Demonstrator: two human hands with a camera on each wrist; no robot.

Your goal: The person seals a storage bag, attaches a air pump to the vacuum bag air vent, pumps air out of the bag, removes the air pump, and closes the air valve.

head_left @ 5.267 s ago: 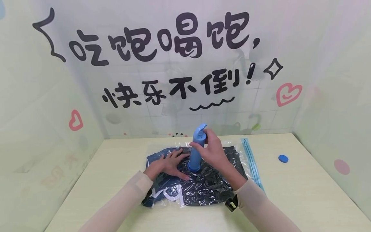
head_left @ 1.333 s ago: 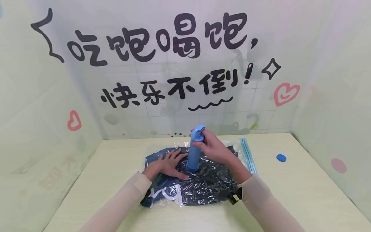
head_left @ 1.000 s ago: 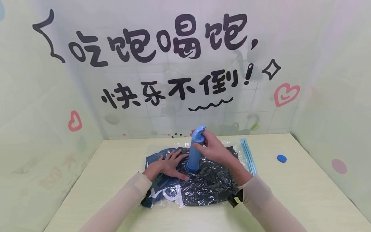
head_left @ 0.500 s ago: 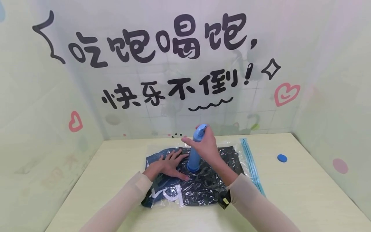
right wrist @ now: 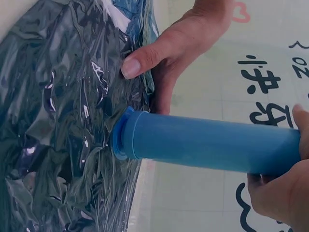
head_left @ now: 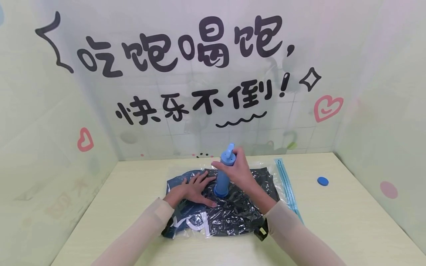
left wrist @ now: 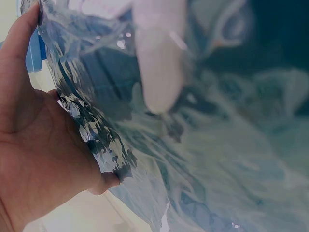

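Observation:
A blue hand pump (head_left: pixel 222 183) stands nearly upright on a clear vacuum storage bag (head_left: pixel 233 218) that holds dark folded clothing. My right hand (head_left: pixel 239 170) grips the pump's upper end near its handle, thumb across the front. In the right wrist view, the pump's base (right wrist: pixel 126 134) meets the wrinkled plastic, and the thumb and fingers are round the other end. My left hand (head_left: pixel 194 191) presses on the bag left of the pump, fingers spread. The left wrist view shows this hand (left wrist: pixel 46 150) against the shiny film.
A blue zip strip (head_left: pixel 287 181) runs along the bag's right edge. Farther right on the pale table (head_left: pixel 336 221) lies a round blue cap (head_left: pixel 323 181). Printed walls enclose the back and both sides.
My right hand has shifted on the pump's top: its thumb now reaches farther left across the front, and the handle is turned differently. My left hand, the bag and the cap have stayed put.

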